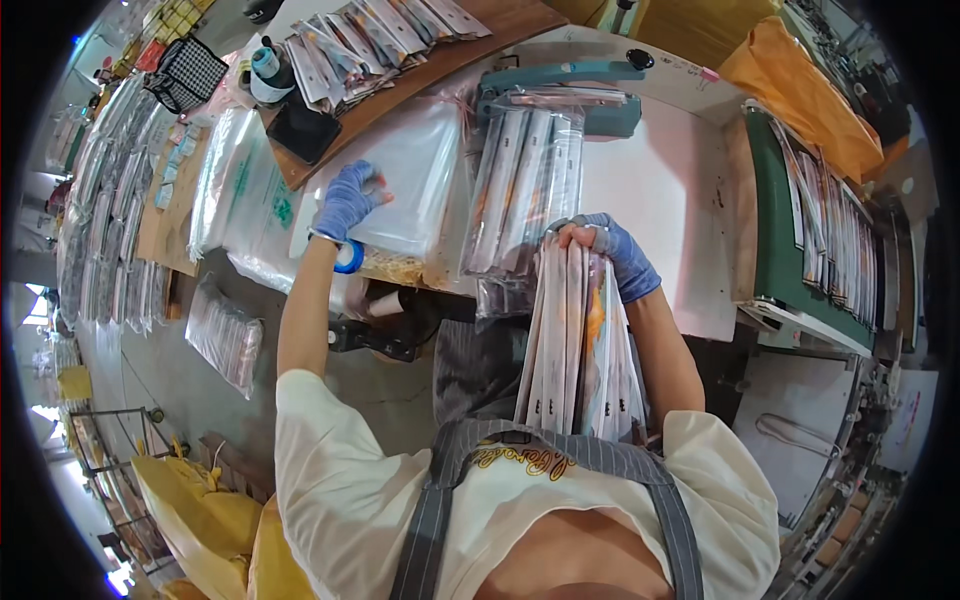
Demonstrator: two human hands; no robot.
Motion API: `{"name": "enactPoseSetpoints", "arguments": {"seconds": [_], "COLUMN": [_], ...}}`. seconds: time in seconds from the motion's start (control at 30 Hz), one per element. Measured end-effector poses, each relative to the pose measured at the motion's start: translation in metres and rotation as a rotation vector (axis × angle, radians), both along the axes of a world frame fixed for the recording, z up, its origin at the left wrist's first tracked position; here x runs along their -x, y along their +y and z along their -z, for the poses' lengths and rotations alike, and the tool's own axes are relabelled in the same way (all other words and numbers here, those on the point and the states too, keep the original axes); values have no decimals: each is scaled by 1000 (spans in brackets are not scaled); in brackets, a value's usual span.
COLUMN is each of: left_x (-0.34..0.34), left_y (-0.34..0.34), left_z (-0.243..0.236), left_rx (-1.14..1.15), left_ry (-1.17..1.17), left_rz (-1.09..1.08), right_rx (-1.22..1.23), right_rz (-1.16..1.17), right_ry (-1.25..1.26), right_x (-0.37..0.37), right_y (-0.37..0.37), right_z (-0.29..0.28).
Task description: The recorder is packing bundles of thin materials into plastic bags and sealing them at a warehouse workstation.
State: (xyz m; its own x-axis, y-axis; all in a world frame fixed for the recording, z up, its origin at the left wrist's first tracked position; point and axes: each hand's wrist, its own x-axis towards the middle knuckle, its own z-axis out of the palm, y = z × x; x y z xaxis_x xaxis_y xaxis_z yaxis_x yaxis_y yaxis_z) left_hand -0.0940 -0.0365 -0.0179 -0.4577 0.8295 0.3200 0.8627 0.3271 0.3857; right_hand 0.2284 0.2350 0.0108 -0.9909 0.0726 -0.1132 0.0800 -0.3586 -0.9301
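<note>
My right grip [610, 250] is clenching the top end of a bundle of packets [565, 330], which is hanging in front of my chest, fanning out slightly toward the bottom. My left grip [350, 200] is hovering over or resting on the stack of clear bags [418, 185], fingers loosely curling; can't tell whether they're pinching a bag. Blue roll [349, 257] is sitting at my left wrist. Between the bags and the bare part of the counter [665, 170], a wrapped bundle [525, 185] is lying just beyond my right grip, its far end reaching the teal machine [612, 120]. Far left, a brown board [400, 88] is carrying loose packets [385, 40], with a black phone [303, 128] lying at its near end. Right side, a green tray [775, 215] is holding a row of more packets [830, 225].
</note>
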Motion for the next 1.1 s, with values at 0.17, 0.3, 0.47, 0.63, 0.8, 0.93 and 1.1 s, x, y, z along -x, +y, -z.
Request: {"name": "enactPoseSetpoints", "arguments": {"seconds": [0.17,0.3,0.47,0.63,0.8,0.93,1.1], "left_x": [-28,-128,-158,-137,-172,-167,-240], "left_y": [38,71,64,14,26,23,4], "left_z": [-2,-17,-50,-49,-29,-40,-60], "left_rx": [-19,-310,-232,-542,-238,-182,205], "left_ry": [-282,-461,-469,-645,-309,-18,318], "left_rz": [-13,55,-96,-435,-215,-244,92], "right_rx": [-275,-153,-97,-135,-299,-166,-374], "right_rz": [-23,-82,-133,-28,29,113,-140], "right_ry": [-17,-82,-120,-116,-149,-168,21], "right_x": [24,50,61,49,35,-5,46], "right_y": [-17,-43,-57,-49,-45,-18,-64], "right_z": [-5,3,-10,-5,-18,-23,7]}}
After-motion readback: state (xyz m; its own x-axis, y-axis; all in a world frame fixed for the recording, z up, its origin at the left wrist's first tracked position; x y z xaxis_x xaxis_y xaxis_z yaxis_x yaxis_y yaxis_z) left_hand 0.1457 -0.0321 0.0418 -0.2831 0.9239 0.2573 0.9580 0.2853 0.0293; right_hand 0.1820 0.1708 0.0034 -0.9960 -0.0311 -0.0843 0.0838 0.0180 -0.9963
